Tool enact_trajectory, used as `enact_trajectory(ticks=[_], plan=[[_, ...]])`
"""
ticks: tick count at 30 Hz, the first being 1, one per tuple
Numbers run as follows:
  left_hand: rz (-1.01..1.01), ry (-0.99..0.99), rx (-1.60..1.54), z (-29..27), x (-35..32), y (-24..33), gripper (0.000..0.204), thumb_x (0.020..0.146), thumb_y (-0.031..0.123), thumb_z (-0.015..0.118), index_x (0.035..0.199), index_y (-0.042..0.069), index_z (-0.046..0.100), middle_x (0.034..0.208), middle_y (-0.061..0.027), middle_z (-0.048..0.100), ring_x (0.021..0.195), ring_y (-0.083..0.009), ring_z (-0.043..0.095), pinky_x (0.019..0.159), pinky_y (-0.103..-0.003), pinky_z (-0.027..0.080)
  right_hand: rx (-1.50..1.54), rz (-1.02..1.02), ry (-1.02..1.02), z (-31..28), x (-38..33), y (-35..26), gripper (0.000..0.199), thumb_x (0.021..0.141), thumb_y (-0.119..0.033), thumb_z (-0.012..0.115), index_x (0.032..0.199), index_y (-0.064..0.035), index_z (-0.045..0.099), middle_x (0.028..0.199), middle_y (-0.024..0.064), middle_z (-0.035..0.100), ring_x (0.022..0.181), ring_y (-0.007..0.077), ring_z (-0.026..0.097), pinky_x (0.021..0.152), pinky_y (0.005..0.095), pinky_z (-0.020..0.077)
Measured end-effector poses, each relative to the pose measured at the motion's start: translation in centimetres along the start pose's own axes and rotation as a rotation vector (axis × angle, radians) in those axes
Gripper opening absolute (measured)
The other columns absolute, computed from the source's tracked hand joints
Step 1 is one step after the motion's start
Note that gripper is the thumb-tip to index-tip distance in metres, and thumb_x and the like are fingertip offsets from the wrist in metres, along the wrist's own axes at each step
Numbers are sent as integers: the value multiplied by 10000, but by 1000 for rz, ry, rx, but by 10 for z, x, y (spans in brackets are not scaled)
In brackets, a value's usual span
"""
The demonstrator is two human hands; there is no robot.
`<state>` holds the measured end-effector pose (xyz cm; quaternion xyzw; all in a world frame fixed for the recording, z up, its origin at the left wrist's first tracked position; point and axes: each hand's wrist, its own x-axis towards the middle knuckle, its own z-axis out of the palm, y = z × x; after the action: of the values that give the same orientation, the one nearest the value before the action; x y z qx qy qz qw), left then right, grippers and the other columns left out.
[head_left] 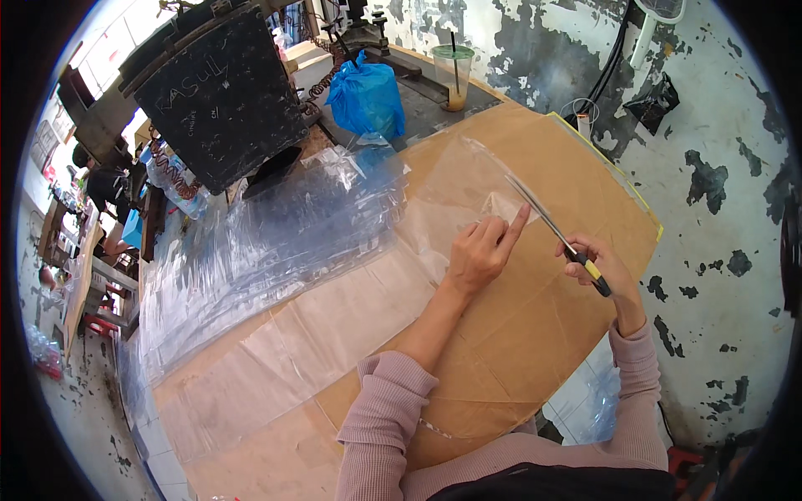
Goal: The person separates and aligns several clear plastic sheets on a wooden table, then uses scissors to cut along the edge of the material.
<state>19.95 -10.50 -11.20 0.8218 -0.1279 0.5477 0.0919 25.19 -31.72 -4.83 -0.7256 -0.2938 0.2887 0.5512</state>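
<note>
At the far left, a dark slanted board [221, 96] stands on the far side of the work surface, with a clear plastic bottle [171, 179] just beside its lower left corner. To the right of the board, a stack of clear plastic sheets [276, 242] lies spread over the left half of the cardboard-covered table [535, 334], running from near left to far right. Beyond the stack sits a blue plastic bag [366, 96], and further right a clear plastic cup [454, 75] with a straw and a little orange liquid. At the centre, the left hand [480, 255] rests on a single clear plastic sheet [468, 188] lying flat on the cardboard; the fingers are loosely curled, the index finger [518, 221] extended toward the blade, and the hand grips nothing. To the right, the right hand [597, 263] is clamped around the dark handle of a long thin knife [547, 221], whose blade slants up and left across the sheet, its tip on the far side of the left index finger. A peeling white wall [718, 209] bounds the scene on the right.
</note>
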Motion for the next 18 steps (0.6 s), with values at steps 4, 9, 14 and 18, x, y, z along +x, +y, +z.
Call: enact_trajectory(ticks=[4,9,14,18], plan=[[-1,-4,-2,-1,1,0,548,652,-21,613,1182,112,573,597,4,335,482,-99,391,435,-243,369,-13,45,52,0,-1,2,321,711,-237,749,918,-67,572,562,-74,433,436,14,341,397,187,232],[6,13,1,1,1,0,550,653,-18,618,1185,115,571,594,5,330,480,-99,387,433,-242,365,-35,54,85,-1,-2,1,324,692,-225,762,919,-72,587,537,-76,423,420,18,345,392,190,232],[3,8,4,3,0,-1,548,656,-17,619,1186,116,571,592,5,326,476,-101,385,430,-244,362,-100,60,96,-6,1,4,317,686,-205,766,919,-67,602,536,-72,441,413,17,349,387,195,235],[3,13,7,4,-1,-1,549,653,-17,616,1184,117,572,594,4,327,475,-104,386,431,-249,364,-112,99,98,-8,1,1,321,690,-217,764,922,-65,603,535,-69,443,411,16,345,387,192,233]])
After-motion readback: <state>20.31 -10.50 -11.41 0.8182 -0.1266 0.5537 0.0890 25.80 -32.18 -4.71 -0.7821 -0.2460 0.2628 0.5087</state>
